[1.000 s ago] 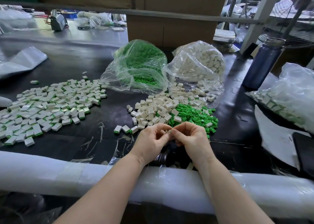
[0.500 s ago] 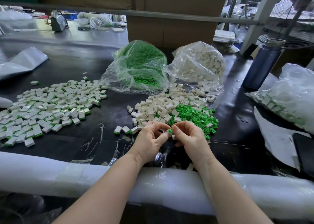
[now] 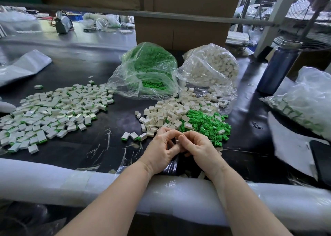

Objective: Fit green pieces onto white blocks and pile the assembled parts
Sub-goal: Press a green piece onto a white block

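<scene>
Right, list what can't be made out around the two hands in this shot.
- Head view: whatever the left hand and right hand hold between them; curled fingers cover it.
- Head view: how full the clear plastic bag of white-and-green parts is; the right edge cuts it off.
- Head view: markings on the loose small white plastic blocks; too small.

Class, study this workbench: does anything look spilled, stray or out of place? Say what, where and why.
White blocks have spilled from the mouth of the clear bag onto the table. One finished part lies alone, apart from the big pile at the left. Nothing looks damaged.
</scene>
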`<state>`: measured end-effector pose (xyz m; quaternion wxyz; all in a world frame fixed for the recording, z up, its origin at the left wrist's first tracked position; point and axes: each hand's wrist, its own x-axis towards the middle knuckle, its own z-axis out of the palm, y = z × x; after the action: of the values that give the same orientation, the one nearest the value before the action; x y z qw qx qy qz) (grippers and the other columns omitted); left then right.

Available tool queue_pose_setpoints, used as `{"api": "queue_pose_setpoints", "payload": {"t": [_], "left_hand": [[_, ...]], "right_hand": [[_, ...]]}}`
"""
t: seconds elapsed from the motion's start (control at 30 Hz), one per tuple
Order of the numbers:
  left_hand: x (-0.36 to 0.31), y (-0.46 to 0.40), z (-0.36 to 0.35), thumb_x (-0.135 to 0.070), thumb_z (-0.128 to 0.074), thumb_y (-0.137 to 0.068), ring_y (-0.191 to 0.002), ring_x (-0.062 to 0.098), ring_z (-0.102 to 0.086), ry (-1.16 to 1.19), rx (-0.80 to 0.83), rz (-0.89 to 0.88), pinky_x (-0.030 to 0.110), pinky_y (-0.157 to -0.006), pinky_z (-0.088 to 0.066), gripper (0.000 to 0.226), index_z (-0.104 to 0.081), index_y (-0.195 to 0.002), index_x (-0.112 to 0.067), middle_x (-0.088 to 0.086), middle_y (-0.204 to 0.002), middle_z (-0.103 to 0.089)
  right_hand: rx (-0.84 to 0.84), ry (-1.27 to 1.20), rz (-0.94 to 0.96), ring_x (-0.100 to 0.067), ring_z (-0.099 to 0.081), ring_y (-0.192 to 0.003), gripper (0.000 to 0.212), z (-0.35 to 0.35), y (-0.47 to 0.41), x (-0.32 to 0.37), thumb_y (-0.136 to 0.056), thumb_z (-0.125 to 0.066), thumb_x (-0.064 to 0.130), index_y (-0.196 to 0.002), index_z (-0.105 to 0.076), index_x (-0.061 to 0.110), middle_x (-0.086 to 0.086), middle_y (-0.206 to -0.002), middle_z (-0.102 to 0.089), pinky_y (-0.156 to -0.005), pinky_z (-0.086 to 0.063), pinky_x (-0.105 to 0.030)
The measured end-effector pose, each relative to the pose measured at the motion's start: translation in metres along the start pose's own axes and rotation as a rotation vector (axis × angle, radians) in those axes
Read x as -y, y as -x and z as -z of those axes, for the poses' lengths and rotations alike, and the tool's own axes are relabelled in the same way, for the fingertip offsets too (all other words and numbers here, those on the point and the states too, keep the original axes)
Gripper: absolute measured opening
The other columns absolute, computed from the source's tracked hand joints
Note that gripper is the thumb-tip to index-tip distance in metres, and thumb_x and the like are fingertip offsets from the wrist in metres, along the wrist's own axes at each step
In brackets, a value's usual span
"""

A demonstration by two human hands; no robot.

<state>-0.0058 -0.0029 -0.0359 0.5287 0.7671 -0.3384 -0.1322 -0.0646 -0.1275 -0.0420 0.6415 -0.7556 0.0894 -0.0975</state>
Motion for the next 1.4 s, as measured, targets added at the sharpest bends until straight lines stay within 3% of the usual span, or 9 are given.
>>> {"api": "queue_pose_setpoints", "payload": {"t": [0.37,0.63,1.0,1.2,1.4], "left_hand": [[0.0002,-0.0002,-0.0001,-0.009,-0.063,-0.086,-0.076,0.014,-0.047,-0.008,0.025,-0.004,0.015,-0.076,-0.043,0.010,-0.065,-0.093,-0.015,0.003,-0.102,-0.046],[0.0037,-0.0005,-0.0009,-0.012,-0.064,-0.085,-0.075,0.014,-0.049,-0.056,0.060,-0.017,0.030,-0.083,-0.047,0.012,-0.062,-0.087,-0.024,-0.009,-0.095,-0.045],[0.0054,-0.0007,-0.0009,-0.013,-0.063,-0.084,-0.074,0.008,-0.048,-0.094,0.082,-0.016,0.031,-0.085,-0.048,0.017,-0.060,-0.083,-0.030,-0.008,-0.095,-0.045],[0.0047,-0.0008,-0.0008,-0.015,-0.063,-0.084,-0.075,0.009,-0.048,-0.098,0.086,-0.013,0.034,-0.085,-0.048,0.021,-0.059,-0.080,-0.035,-0.008,-0.095,-0.046],[0.0047,-0.0002,-0.0005,-0.014,-0.063,-0.084,-0.075,0.009,-0.048,-0.093,0.096,-0.019,0.031,-0.084,-0.048,0.014,-0.061,-0.084,-0.028,-0.008,-0.094,-0.045]], "right_hand": [[-0.016,-0.072,0.025,-0.014,-0.054,-0.064,0.013,0.0005,0.0026,0.0040,-0.088,-0.061,0.011,-0.080,-0.071,0.013,-0.014,-0.072,-0.063,-0.054,-0.044,-0.015],[-0.030,-0.117,0.014,-0.024,-0.047,-0.064,0.015,0.0018,0.0042,0.0059,-0.084,-0.064,0.006,-0.072,-0.073,0.010,-0.020,-0.069,-0.058,-0.056,-0.038,-0.027],[-0.039,-0.148,0.002,-0.003,-0.048,-0.046,0.027,0.0020,0.0044,0.0063,-0.083,-0.064,0.001,-0.061,-0.072,0.016,0.003,-0.050,-0.059,-0.047,-0.040,-0.015],[-0.048,-0.151,0.007,-0.003,-0.047,-0.044,0.028,0.0023,0.0038,0.0045,-0.082,-0.065,0.001,-0.059,-0.072,0.016,0.004,-0.048,-0.058,-0.046,-0.040,-0.015],[-0.046,-0.162,-0.003,-0.004,-0.049,-0.045,0.023,0.0027,0.0036,0.0033,-0.082,-0.066,0.002,-0.063,-0.073,0.012,0.002,-0.049,-0.059,-0.046,-0.041,-0.016]]}}
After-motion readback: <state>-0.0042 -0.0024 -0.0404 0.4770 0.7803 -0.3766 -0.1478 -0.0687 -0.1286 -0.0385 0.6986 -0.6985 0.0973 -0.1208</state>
